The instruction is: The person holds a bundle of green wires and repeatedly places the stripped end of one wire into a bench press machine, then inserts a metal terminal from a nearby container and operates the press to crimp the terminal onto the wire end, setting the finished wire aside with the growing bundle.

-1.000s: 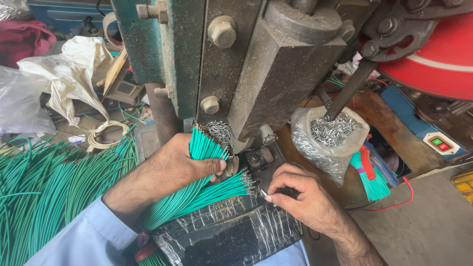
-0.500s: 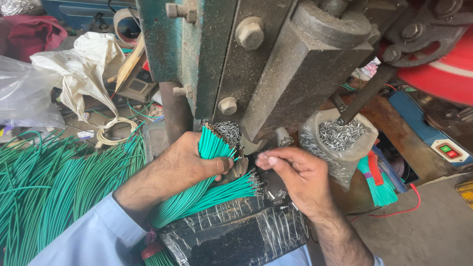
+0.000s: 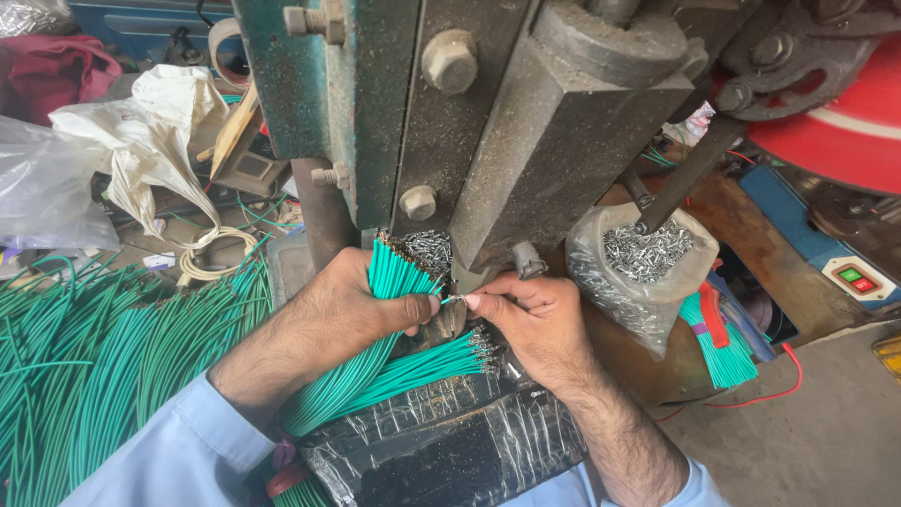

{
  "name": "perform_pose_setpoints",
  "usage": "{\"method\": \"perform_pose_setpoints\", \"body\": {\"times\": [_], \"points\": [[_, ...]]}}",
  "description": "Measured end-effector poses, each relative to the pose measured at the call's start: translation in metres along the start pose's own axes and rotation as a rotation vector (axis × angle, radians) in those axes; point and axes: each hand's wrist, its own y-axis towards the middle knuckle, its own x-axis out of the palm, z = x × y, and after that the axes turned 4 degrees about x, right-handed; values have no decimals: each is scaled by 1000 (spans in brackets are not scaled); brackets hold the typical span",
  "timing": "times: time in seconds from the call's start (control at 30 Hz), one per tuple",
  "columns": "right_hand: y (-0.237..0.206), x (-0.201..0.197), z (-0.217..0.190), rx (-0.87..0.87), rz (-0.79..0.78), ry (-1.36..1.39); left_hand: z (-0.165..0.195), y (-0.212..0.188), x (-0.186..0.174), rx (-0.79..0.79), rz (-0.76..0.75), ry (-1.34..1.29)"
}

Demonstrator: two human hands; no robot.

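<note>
My left hand (image 3: 343, 314) grips a bundle of green wires (image 3: 394, 272), their bare ends pointing up toward the press. My right hand (image 3: 530, 319) pinches a small metal terminal (image 3: 454, 299) between thumb and forefinger, right beside the left thumb. Below both hands a second bunch of green wires with metal tips (image 3: 427, 368) lies across a black pad wrapped in clear film (image 3: 450, 441). The dark, worn press machine (image 3: 507, 122) rises directly above my hands.
A clear bag of small metal terminals (image 3: 638, 263) stands to the right of the press. A large heap of green wires (image 3: 94, 366) covers the left. Plastic bags (image 3: 141, 141), a red wheel (image 3: 835, 113), a switch box (image 3: 859, 280) and more green wires (image 3: 718, 343) surround the machine.
My right hand has risen from the black pad to the left thumb, now pinching a terminal. The left hand keeps its bundle; the view has shifted slightly.
</note>
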Motion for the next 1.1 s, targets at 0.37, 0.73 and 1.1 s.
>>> {"method": "perform_pose_setpoints", "body": {"times": [0.37,0.73,1.1], "points": [[-2,2,8,-67,25,21,9,0,3,-46,4,48],[-19,-27,-33,-1,-46,-14,5,-1,1,-6,21,-4],[-52,-56,-36,17,-163,-576,3,0,1,-18,-12,16]]}}
